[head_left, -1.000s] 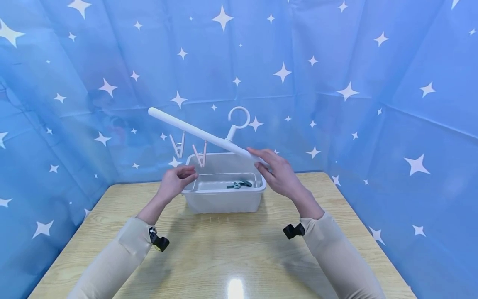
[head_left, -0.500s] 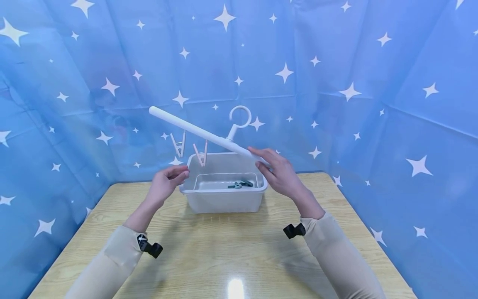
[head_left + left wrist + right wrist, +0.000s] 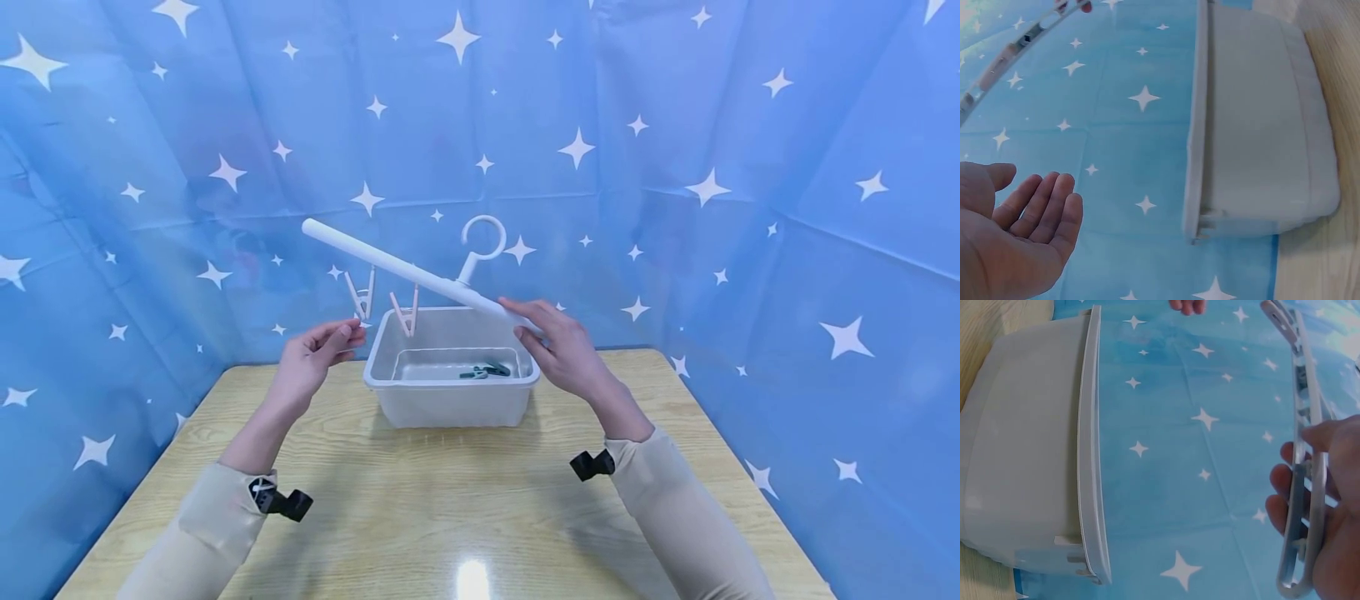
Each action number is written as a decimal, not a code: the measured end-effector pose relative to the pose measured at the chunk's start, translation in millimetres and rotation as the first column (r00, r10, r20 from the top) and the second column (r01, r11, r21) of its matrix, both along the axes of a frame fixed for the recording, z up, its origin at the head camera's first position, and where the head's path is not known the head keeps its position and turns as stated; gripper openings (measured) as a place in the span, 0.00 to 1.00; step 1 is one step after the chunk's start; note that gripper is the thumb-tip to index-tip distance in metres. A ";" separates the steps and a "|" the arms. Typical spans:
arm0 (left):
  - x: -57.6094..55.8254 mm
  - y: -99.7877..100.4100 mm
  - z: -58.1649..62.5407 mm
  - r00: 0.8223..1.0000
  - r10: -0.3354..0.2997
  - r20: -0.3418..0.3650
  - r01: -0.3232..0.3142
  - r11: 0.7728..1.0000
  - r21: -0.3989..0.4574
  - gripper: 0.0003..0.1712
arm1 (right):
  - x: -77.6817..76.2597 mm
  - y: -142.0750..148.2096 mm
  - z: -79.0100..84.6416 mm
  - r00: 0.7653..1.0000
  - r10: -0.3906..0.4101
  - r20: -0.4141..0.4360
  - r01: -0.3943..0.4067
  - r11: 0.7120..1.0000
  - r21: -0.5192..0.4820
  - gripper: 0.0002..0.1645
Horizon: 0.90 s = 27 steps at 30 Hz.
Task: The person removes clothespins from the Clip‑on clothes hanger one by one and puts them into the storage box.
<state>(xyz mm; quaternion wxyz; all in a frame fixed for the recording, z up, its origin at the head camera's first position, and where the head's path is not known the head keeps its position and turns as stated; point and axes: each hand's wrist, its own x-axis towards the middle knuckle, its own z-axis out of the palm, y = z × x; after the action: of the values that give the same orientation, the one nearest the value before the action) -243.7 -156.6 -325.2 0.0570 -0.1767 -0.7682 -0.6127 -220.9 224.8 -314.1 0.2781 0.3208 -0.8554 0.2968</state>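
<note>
Gripping white hanger [image 3: 416,273] with right hand [image 3: 561,348] at its 4 o'clock end, tilted up toward 10 o'clock above grey bin [image 3: 450,408]. Holding left hand [image 3: 315,354] relaxed, slightly curled, at hanger's 8 o'clock, just below white clip [image 3: 371,292]. Seeing pale pink clip [image 3: 413,312] beside it, dark green clips [image 3: 495,368] in bin.

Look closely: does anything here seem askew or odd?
Yes: the hanger slants down toward the right hand gripping it, and its two pale pegs hang on the raised half, so it looks lopsided. No spill or damage shows.
</note>
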 end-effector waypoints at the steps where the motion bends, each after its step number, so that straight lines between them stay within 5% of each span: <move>1: 1.7 -0.7 1.8 1.000 -0.013 -0.009 0.013 1.000 0.008 0.31 | 0.1 -0.2 0.2 1.000 0.001 0.001 -0.001 1.000 0.000 0.27; 9: 10.3 1.4 14.3 0.995 -0.098 -0.028 0.101 0.985 0.139 0.27 | 0.7 -2.6 0.6 1.000 -0.010 -0.006 0.010 1.000 0.016 0.27; 14: 11.6 6.7 23.8 0.978 -0.210 0.005 0.195 0.918 0.346 0.15 | 0.3 -3.6 0.2 1.000 -0.007 -0.004 0.007 1.000 0.016 0.27; 19: 12.4 11.1 31.6 0.949 -0.314 0.019 0.268 0.840 0.472 0.16 | 0.1 -3.7 -0.3 1.000 -0.010 -0.001 0.010 1.000 0.020 0.27; 27: 13.4 14.4 38.4 0.917 -0.398 0.013 0.334 0.786 0.521 0.19 | 0.9 -3.4 0.8 1.000 -0.004 0.023 0.003 1.000 0.026 0.27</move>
<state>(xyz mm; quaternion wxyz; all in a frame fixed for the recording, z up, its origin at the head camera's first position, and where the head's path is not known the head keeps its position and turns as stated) -230.3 -142.3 -286.8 -0.0656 -0.2631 -0.5320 -0.8021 -220.0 221.4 -313.3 0.2644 0.3193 -0.8629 0.2890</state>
